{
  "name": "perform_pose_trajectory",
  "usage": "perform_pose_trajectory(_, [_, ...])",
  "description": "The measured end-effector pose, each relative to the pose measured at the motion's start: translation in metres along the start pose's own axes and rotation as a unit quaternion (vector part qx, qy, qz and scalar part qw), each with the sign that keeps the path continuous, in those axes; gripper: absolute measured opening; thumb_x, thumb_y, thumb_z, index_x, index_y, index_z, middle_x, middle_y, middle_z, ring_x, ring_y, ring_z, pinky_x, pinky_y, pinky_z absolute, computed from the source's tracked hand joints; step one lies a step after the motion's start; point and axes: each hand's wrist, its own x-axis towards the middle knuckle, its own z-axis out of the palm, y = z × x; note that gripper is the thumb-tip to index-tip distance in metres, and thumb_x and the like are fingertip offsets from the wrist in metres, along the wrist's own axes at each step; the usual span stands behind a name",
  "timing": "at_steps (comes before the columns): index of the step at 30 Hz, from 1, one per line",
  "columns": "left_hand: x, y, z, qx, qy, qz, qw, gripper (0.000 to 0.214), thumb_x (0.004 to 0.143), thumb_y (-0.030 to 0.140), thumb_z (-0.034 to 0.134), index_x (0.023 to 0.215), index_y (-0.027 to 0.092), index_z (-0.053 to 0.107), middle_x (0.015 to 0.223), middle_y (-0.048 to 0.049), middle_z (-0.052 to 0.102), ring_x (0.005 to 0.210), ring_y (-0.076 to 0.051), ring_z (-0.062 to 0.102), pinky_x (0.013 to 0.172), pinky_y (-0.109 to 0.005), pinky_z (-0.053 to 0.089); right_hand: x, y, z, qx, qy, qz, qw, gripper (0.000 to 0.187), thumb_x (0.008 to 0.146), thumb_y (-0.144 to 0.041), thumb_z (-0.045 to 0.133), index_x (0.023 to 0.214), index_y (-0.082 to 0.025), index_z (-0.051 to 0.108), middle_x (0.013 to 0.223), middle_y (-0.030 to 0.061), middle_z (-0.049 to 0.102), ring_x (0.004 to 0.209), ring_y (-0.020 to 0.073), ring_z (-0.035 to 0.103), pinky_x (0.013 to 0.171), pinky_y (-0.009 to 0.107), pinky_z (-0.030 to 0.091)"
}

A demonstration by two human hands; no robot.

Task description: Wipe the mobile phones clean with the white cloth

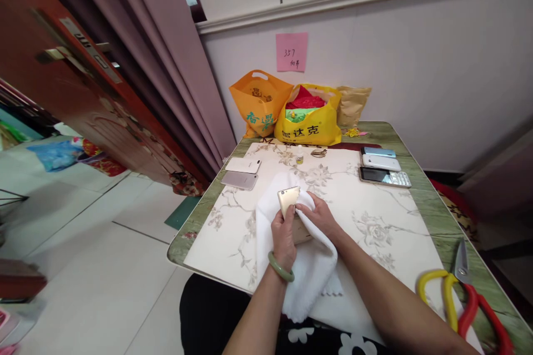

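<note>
A gold smartphone (287, 199), its camera corner showing, is gripped by my left hand (283, 236) over the middle of the table; a green bangle circles that wrist. My right hand (320, 215) pinches a white cloth (308, 288) against the phone's right side. The cloth wraps behind the phone and hangs down over the table's near edge. Part of the phone is covered by my fingers and the cloth. To the left lie a white phone (245, 165) and a grey phone (240, 179), both face down.
At right lie a blue phone (380, 152), a white phone (381, 162) and a keypad phone (383, 177). Large scissors (454, 280) rest near the right edge. A small bottle (300, 155), an orange bag (260, 102) and a yellow bag (308, 128) stand towards the wall.
</note>
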Motion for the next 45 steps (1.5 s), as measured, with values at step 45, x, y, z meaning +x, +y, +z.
perform_pose_trajectory(45, [0.005,0.0,-0.004,-0.102,-0.014,0.052,0.993,0.039,0.086,0.048,0.058,0.111,0.019,0.063,0.11,-0.009,0.068,0.098,-0.02,0.065,0.085,-0.031,0.05,0.003,-0.004,-0.017,-0.036,-0.188,-0.061,0.979,0.066,0.068,-0.039,0.077,0.127,-0.023,0.052,0.119,0.0031,0.062,0.105,0.0235,0.057,0.092,0.033,0.045])
